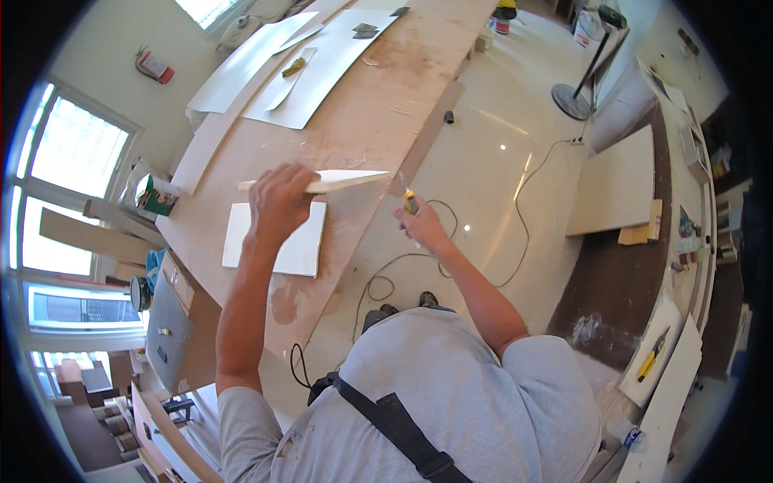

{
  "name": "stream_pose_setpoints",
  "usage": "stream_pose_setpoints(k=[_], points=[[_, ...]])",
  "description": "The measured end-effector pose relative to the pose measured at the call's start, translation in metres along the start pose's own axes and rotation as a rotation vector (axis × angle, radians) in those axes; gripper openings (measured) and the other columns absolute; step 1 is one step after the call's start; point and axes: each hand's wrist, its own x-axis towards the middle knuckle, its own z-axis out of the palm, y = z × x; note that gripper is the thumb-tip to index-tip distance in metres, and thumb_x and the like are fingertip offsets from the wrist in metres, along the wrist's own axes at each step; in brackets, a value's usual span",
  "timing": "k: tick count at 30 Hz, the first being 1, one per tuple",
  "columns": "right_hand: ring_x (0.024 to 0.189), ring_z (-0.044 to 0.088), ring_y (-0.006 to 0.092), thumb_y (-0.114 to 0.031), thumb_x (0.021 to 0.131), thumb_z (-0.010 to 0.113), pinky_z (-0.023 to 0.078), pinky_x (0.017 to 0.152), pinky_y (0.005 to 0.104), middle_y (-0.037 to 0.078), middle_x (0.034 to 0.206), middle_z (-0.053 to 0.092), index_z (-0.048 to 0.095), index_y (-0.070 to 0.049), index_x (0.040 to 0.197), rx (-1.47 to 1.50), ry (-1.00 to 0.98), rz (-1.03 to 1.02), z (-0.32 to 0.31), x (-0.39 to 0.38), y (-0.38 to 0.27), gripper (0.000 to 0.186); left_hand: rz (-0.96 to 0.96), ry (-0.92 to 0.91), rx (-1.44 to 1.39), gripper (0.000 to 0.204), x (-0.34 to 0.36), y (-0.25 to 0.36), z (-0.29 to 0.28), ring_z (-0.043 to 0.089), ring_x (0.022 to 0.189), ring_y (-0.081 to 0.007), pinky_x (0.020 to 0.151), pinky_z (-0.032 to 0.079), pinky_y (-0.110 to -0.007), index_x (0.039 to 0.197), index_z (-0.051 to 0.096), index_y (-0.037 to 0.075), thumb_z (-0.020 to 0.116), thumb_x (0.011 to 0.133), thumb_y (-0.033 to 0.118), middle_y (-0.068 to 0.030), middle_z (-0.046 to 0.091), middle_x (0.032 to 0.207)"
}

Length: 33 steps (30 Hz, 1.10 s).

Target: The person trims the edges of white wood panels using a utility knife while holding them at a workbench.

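Above the near part of the workbench (338,153), my left hand (278,197) is closed on a thin white-faced board (350,179), held tilted so that its long pale edge shows. Just past the bench's right edge, my right hand (427,225) grips a yellow-handled knife (410,201) with its narrow metal blade pointing up. The blade is close to the board's right end, with a small gap between them. Below my left hand, a square white panel (299,251) lies flat on the bench.
White sheets (322,80) and a long wooden strip (213,149) lie farther along the bench. A green-and-white can (157,195) stands at its left edge. Dark cables (527,217) cross the floor on the right. Another yellow knife (654,354) rests on the right-hand counter.
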Motion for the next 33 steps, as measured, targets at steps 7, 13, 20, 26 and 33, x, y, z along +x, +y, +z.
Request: stream_pose_setpoints(k=[7, 13, 20, 26, 33], points=[[0.057, 0.057, 0.0119, -0.041, 0.101, 0.07, 0.047, 0.053, 0.0296, 0.003, 0.072, 0.061, 0.061, -0.006, 0.105, 0.574, -0.051, 0.273, 0.025, 0.01, 0.026, 0.037, 0.074, 0.014, -0.04, 0.033, -0.033, 0.01, 0.04, 0.073, 0.093, -0.0268, 0.078, 0.054, -0.041, 0.095, 0.074, 0.008, 0.07, 0.065, -0.006, -0.0058, 0.076, 0.096], [0.062, 0.062, 0.0338, -0.044, 0.098, 0.071, 0.05, 0.062, 0.0449, 0.019, 0.07, 0.064, 0.065, -0.002, 0.094, -0.365, 0.031, -0.248, 0.033, -0.006, -0.001, 0.043, 0.08, -0.004, -0.037, 0.031, -0.046, 0.011, 0.033, 0.073, 0.093, -0.0243, 0.077, 0.053, -0.039, 0.094, 0.075, 0.009, 0.073, 0.066, -0.006, -0.0025, 0.076, 0.096], [0.069, 0.063, 0.0446, -0.04, 0.097, 0.071, 0.05, 0.065, 0.0485, 0.025, 0.072, 0.064, 0.066, -0.001, 0.092, -0.488, -0.103, -0.334, 0.029, -0.041, -0.008, 0.039, -0.026, -0.096, -0.11, 0.034, -0.063, 0.026, 0.035, 0.072, 0.093, -0.0222, 0.078, 0.052, -0.038, 0.094, 0.076, 0.011, 0.078, 0.062, -0.003, -0.001, 0.077, 0.096], [0.073, 0.066, 0.0461, -0.024, 0.092, 0.074, 0.052, 0.064, 0.0491, 0.024, 0.074, 0.066, 0.064, -0.003, 0.089, -0.482, -0.086, -0.415, 0.028, -0.033, 0.009, 0.024, -0.093, -0.137, -0.115, 0.04, -0.074, 0.034, 0.042, 0.074, 0.096, -0.0189, 0.079, 0.055, -0.034, 0.1, 0.079, 0.014, 0.084, 0.061, 0.005, 0.0017, 0.078, 0.104], [0.075, 0.067, 0.0451, -0.017, 0.084, 0.077, 0.054, 0.065, 0.0504, 0.021, 0.074, 0.067, 0.061, -0.007, 0.097, -0.552, -0.004, -0.488, 0.035, -0.022, 0.042, 0.023, -0.076, -0.141, -0.128, 0.044, -0.085, 0.036, 0.05, 0.077, 0.093, -0.0197, 0.079, 0.059, -0.035, 0.1, 0.082, 0.015, 0.086, 0.057, 0.006, -0.0005, 0.08, 0.101]])
